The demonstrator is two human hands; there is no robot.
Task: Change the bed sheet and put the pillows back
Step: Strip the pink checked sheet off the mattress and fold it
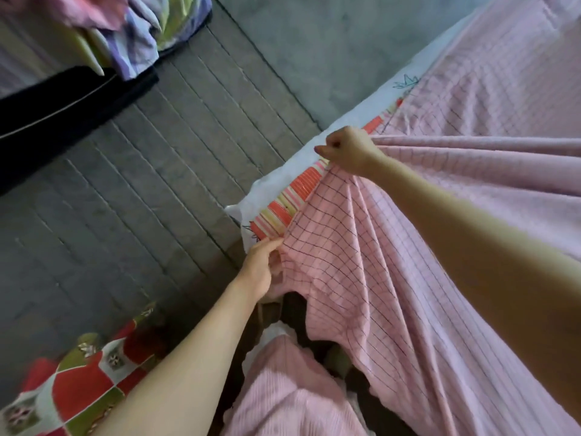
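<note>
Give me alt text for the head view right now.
Two bare hands spread a pink checked sheet over a bed: the right hand grips a bunched fold, the left hand pinches its edge at the corner. A striped sheet shows underneath, beside the grey floor.

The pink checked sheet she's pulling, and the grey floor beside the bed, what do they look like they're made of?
The pink checked sheet looks like thin woven cloth, perhaps cotton: matte, and it gathers into soft folds where the right hand grips it. The floor looks like hard grey concrete or stone with grooved lines, dull and slightly worn.
</note>
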